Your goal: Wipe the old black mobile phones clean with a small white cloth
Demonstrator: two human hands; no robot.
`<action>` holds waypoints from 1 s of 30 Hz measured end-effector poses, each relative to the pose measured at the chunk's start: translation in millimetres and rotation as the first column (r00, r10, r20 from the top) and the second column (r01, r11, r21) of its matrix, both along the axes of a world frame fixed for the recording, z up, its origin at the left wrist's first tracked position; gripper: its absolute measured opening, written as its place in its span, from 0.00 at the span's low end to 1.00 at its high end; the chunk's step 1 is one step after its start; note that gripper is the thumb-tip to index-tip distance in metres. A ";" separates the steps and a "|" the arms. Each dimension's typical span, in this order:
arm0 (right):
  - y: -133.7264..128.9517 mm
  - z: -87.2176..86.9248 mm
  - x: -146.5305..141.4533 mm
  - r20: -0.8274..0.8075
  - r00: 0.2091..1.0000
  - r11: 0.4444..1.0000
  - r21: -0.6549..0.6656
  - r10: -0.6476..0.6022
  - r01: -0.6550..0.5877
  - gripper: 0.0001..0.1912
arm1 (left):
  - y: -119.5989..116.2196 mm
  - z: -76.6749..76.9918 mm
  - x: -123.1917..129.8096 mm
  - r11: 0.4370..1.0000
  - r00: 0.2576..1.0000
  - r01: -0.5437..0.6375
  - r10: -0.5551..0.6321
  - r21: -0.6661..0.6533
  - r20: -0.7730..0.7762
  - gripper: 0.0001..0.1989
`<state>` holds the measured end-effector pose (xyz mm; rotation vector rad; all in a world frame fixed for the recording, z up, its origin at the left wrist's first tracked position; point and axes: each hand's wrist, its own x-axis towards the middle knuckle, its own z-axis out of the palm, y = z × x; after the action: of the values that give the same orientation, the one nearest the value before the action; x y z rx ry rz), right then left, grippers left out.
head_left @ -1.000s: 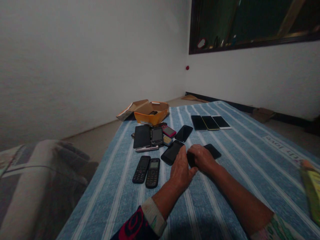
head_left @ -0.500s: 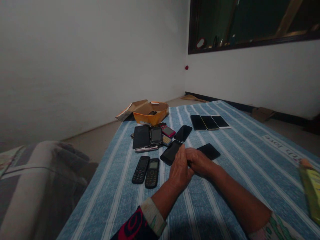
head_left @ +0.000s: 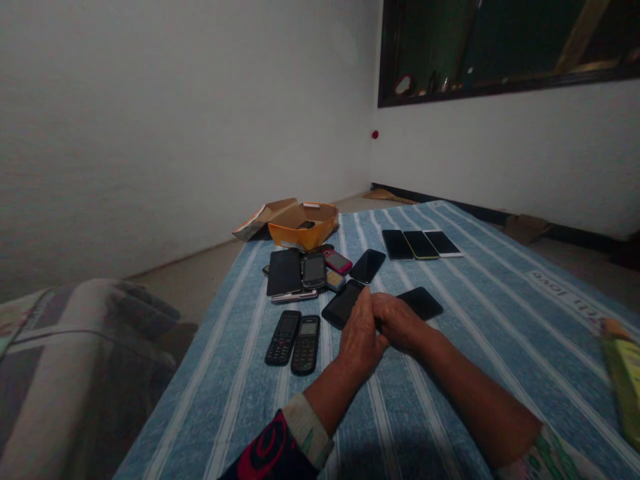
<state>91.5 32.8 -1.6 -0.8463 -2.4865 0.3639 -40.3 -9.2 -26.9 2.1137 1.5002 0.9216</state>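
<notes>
My left hand [head_left: 361, 337] and my right hand [head_left: 403, 322] rest palm to palm over the blue striped cloth. The left fingers lie straight and flat against the right hand, whose fingers are mostly hidden; nothing shows between the palms. Just beyond the left fingertips lies a black smartphone [head_left: 340, 308], partly covered by them. A second black smartphone [head_left: 423, 302] sits behind my right wrist, and a third smartphone [head_left: 368, 265] is farther back. To the left, two keypad phones, a black one [head_left: 283, 339] and a dark grey one [head_left: 305, 347], lie side by side.
A pile holds a black flat device [head_left: 285, 272], a dark phone [head_left: 315, 271], a pink phone [head_left: 337, 261] and others. Behind it stands an open orange box [head_left: 300, 237]. Three smartphones [head_left: 421, 245] line up at the back right. A yellow-green packet [head_left: 623, 373] is at the right edge.
My hands stay pressed together in the same place. The whole view has shifted very slightly; the phones have not moved on the cloth.
</notes>
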 end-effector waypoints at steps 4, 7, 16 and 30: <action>3.3 -0.8 -3.5 -0.021 0.998 0.997 -0.053 -0.062 0.061 0.19 | 2.2 -2.8 0.0 1.000 1.000 -0.007 0.007 0.022 0.006 0.49; 3.4 0.4 -3.2 -0.003 0.998 0.995 -0.077 -0.064 0.064 0.19 | 2.8 -3.6 -0.2 0.999 1.000 -0.012 0.011 0.035 0.014 0.49; 2.6 3.3 5.6 -0.002 0.994 0.985 -0.129 0.114 -0.113 0.17 | 0.7 -0.2 0.3 1.000 1.000 0.001 -0.001 0.015 0.012 0.47; 0.6 -0.5 -2.0 0.072 0.997 0.993 -0.106 -0.041 0.049 0.19 | 1.0 -1.3 -0.7 1.000 1.000 0.003 -0.003 0.019 0.021 0.46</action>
<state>89.6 33.4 -2.1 -0.9722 -2.5258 0.4636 -41.0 -8.1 -28.2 2.1121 1.4830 0.9574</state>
